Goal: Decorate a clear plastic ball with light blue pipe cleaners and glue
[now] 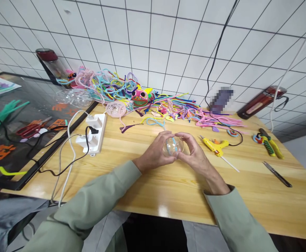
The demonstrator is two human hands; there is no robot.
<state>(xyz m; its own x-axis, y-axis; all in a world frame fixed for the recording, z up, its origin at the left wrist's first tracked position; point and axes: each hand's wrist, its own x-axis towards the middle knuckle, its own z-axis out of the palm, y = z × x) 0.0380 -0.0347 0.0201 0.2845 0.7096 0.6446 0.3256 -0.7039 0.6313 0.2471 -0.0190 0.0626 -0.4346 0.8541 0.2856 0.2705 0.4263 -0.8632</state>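
Observation:
A clear plastic ball (173, 145) with a bit of light blue pipe cleaner inside sits between both hands above the wooden table (147, 189). My left hand (155, 154) cups its left side, fingers curled over the top. My right hand (193, 154) wraps the right side the same way. Both sleeves are pale green. A yellow hot glue gun (216, 145) lies just right of my right hand.
A heap of coloured pipe cleaners (142, 98) lies along the wall, with a pink ball (115, 108) and a small craft face. A white power strip (94, 134) with cables sits left. Pliers (270, 143) and a metal tool (277, 174) lie right. A black-framed glass table (24, 133) stands left.

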